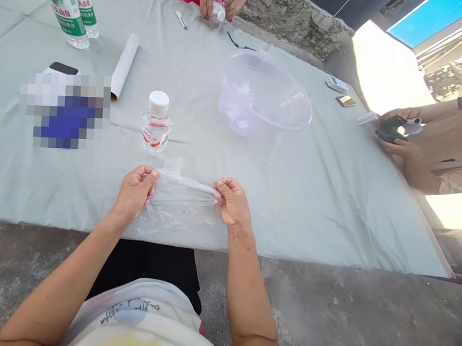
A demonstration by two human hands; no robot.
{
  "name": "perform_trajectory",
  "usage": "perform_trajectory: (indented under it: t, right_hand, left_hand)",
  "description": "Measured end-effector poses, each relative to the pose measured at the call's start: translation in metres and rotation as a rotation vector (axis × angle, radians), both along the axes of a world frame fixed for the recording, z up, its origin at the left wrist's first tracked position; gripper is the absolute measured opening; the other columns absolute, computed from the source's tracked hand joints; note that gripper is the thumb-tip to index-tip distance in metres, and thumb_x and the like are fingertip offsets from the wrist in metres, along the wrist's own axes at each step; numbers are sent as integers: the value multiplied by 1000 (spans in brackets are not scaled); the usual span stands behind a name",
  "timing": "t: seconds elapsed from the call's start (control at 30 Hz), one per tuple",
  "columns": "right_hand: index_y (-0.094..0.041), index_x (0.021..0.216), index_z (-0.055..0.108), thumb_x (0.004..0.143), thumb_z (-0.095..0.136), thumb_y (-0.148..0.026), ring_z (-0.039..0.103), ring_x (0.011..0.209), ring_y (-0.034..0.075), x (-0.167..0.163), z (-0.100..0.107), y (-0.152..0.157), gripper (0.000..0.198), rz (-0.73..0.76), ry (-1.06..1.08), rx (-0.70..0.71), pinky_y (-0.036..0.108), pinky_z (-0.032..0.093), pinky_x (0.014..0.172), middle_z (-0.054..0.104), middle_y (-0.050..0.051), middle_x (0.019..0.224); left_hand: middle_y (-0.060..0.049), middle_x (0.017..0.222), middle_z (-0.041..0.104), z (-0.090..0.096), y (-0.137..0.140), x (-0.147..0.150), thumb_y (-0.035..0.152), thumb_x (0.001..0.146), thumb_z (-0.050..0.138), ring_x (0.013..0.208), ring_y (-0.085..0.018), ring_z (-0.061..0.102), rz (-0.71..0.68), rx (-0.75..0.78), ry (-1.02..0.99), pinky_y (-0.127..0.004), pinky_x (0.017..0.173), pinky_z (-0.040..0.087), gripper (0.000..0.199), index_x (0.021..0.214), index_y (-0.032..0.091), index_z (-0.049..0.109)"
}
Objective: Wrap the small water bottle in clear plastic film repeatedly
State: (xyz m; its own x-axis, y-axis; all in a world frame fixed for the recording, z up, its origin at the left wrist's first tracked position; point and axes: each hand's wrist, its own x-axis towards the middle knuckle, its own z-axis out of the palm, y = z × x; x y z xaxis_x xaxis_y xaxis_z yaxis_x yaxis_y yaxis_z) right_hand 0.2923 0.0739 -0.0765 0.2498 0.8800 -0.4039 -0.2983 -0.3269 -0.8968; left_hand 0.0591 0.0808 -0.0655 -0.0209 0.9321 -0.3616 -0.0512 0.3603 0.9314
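A thin clear plastic bag [184, 194] is stretched between my two hands over the near edge of the table. My left hand [138, 186] pinches its left end, thumb pressed on the bent fingers. At the other end, my right hand [231, 199] grips the plastic between thumb and fingers. Part of the film hangs slack below the taut upper edge. Just beyond my left hand stands a small clear water bottle [156, 126], upright, with a white cap and a red-and-white label.
A clear purplish basin [295, 109] stands beyond my right hand. Farther left are a white roll [125, 66] and two large water bottles [71, 20]. One person across holds a bottle [218, 11]; another at right holds a dark object [391, 130]. Phones lie on the table [313, 212].
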Motion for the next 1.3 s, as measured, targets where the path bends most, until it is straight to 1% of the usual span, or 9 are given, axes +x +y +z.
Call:
perform_trajectory:
  t: [0.27, 0.4, 0.5, 0.6, 0.77, 0.93, 1.03, 1.13, 1.3]
  right_hand:
    - [-22, 81, 55, 67, 77, -42, 46, 50, 4, 43, 2, -3, 33, -405, -302, 168, 20, 35, 45, 62, -5, 76]
    - [-22, 86, 61, 69, 75, -40, 50, 55, 6, 25, 8, -4, 28, -231, -310, 129, 22, 40, 51, 64, -3, 81]
    - [-22, 85, 65, 71, 77, -38, 53, 61, 8, 4, 13, -11, 24, -89, -286, 146, 23, 42, 56, 63, -3, 78]
    - [-22, 87, 67, 77, 75, -36, 56, 67, 10, -6, 14, -23, 19, -52, -370, 185, 24, 44, 61, 63, -3, 78]
    - [-23, 87, 67, 78, 75, -34, 56, 70, 12, -1, 8, -38, 16, -17, -427, 173, 26, 45, 63, 62, -3, 76]
    - [-23, 88, 68, 76, 75, -36, 53, 66, 11, 15, 7, -45, 19, 81, -458, 95, 28, 44, 65, 63, -2, 80]
    - [-23, 90, 71, 76, 74, -38, 56, 67, 13, 25, 15, -44, 21, 222, -586, -11, 32, 45, 70, 66, -1, 83]
    - [-23, 94, 71, 82, 68, -42, 62, 81, 18, 26, 24, -34, 23, 191, -793, -38, 35, 45, 78, 71, 3, 95]
    - [-22, 94, 70, 93, 51, -56, 66, 75, 19, 2, 23, 1, 39, 265, -773, 7, 34, 45, 73, 74, 5, 96]
  left_hand:
    - [4, 55, 53, 9, -13, -39, 38, 89, 52, 49, -14, 42, -105, 84, 693, -28, 50, 34, 19, 76, 25, 58]
    - [1, 71, 63, 14, -13, -40, 44, 91, 51, 61, -16, 53, -43, 202, 816, -29, 62, 40, 22, 93, 25, 61]
    - [-4, 92, 69, 23, -12, -24, 59, 91, 46, 76, -20, 61, -165, 285, 772, -31, 70, 42, 40, 97, 23, 63]
    - [-4, 79, 67, 29, -14, -5, 67, 90, 41, 72, -20, 58, -374, 266, 745, -30, 64, 38, 50, 78, 23, 60]
    - [1, 60, 58, 21, -19, 5, 49, 81, 62, 57, -18, 51, -418, 207, 802, -29, 55, 31, 33, 64, 23, 49]
    - [2, 72, 64, 9, -10, -14, 39, 87, 56, 55, -15, 62, -110, 128, 403, -27, 56, 45, 18, 78, 24, 53]
    - [3, 71, 63, 7, 0, -31, 39, 88, 57, 50, -12, 54, 28, 165, 548, -27, 55, 41, 17, 80, 24, 54]
    - [4, 63, 60, 4, 6, -45, 39, 89, 57, 55, -14, 50, 40, 265, 786, -27, 62, 39, 18, 78, 24, 56]
    - [3, 65, 59, -4, 10, -52, 44, 91, 55, 61, -15, 53, 66, 427, 796, -28, 67, 39, 20, 86, 26, 62]
